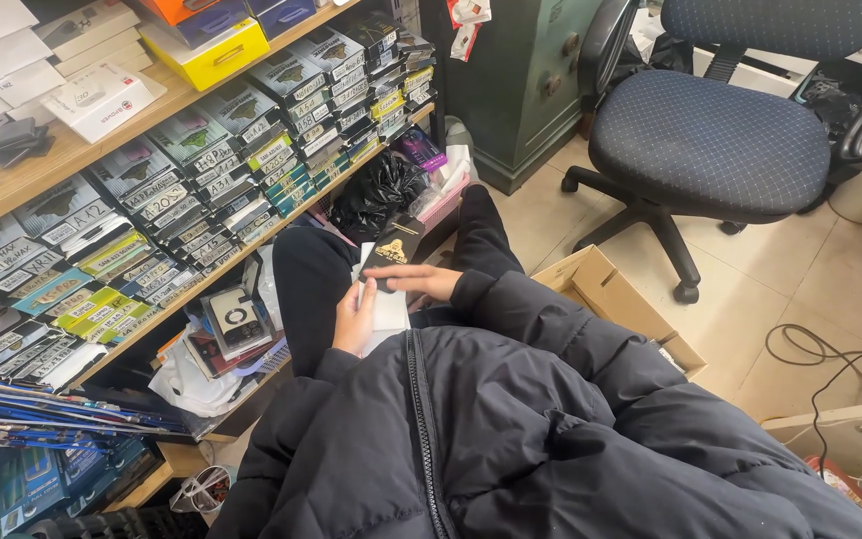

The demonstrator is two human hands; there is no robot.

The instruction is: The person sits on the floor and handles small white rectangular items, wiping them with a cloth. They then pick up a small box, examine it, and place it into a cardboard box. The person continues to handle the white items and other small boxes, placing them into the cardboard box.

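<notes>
While the person sits with knees up in black trousers, the fingers [383, 282] of the right hand [421, 282] lie stretched across the lower end of a slim black rectangular packet with a gold emblem [392, 250], pinching it from the 3 o'clock side. At 7 o'clock from that packet, the left hand [354, 321] cups the near edge of a flat white cardboard packet [388, 311], fingers curled round its left side; the black packet rests tilted on top of the white one, the two touching. How tightly the left fingers grip is hard to judge, since the palm hides them. Both packets sit over the lap, just above the collar of a puffy black zipped jacket [511, 419].

Further out at 9 to 11 o'clock runs a wooden shelf unit [72, 160] packed with rows of small flat boxes with handwritten labels [221, 150], with a yellow plastic case [214, 55] on the upper board. At 12 o'clock lies a crumpled black plastic bag [376, 190]. At 3 o'clock an open brown cardboard box [611, 294] stands on the tiled floor, and at 1 o'clock is a dark blue fabric swivel chair [710, 140].
</notes>
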